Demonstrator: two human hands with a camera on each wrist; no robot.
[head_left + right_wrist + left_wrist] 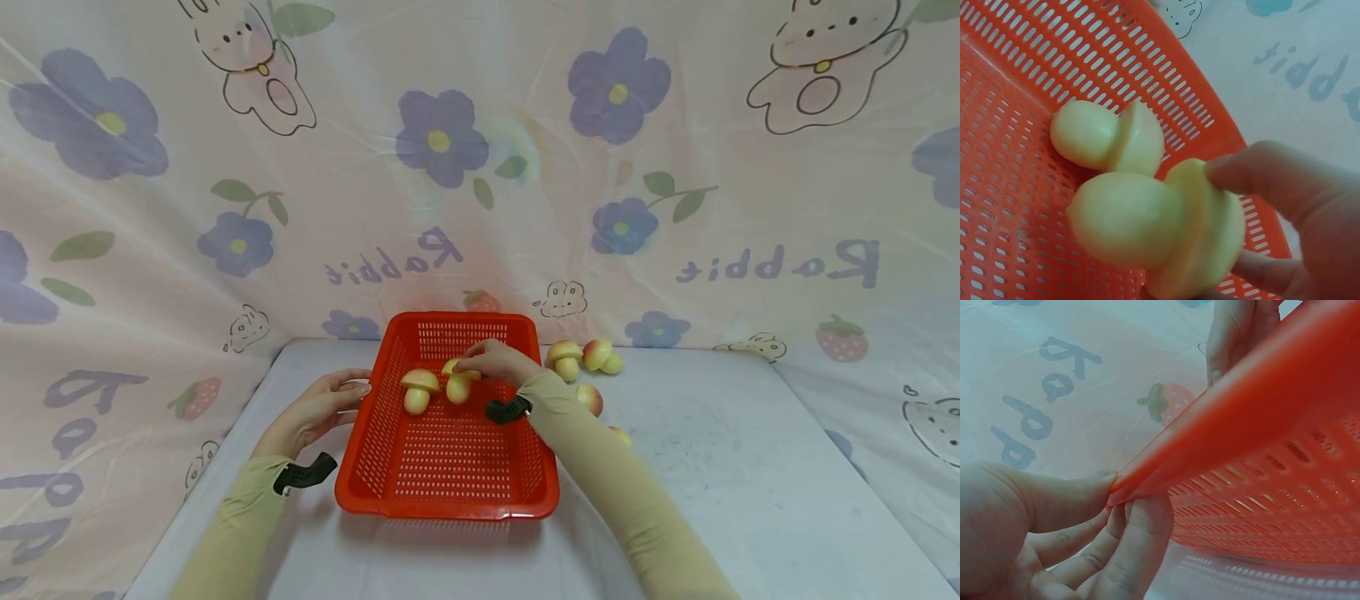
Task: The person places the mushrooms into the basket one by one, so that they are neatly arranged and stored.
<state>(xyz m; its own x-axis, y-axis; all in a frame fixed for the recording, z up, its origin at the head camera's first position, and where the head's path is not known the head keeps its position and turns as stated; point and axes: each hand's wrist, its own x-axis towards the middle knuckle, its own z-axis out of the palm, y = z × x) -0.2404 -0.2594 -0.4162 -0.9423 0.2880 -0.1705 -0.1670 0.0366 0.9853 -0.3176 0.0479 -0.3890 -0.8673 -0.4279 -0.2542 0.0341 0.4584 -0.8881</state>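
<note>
A red plastic basket [465, 467] with slotted walls stands on the white table. My left hand [322, 410] pinches its left rim between thumb and fingers, as the left wrist view shows close up. Inside, my right hand [498, 362] holds a toy mushroom [1129, 219] by its cap, the pale stem pointing away from the palm. Beside it in the basket lies another toy mushroom [418, 392], with a yellowish cap and a rounded stem; in the right wrist view this second one shows just past the held one.
Right of the basket, several more toy mushrooms lie on the table, among them one upright mushroom [566, 360] and one tipped mushroom [602, 356]. My right forearm partly covers others. A printed cloth [525, 225] hangs behind the table.
</note>
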